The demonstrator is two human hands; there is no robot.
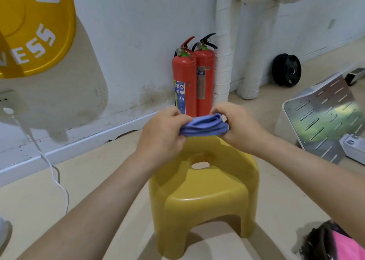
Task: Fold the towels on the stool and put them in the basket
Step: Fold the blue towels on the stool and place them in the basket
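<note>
A yellow plastic stool [205, 192] with a hand hole in its seat stands on the floor in front of me. Just above its far edge I hold a small blue towel [205, 126], bunched into folded layers. My left hand [164, 133] grips the towel's left end and my right hand [237, 125] grips its right end, fingers curled over the cloth. At the bottom right corner sits a dark woven basket [318, 244] with pink cloth [347, 248] in it, partly cut off by the frame.
Two red fire extinguishers [192, 80] stand against the white wall behind the stool. A slotted metal plate [327, 117] lies at the right, a black weight plate [286, 69] beyond it. A white cable [51, 167] trails on the floor at left, under a yellow disc [37, 28].
</note>
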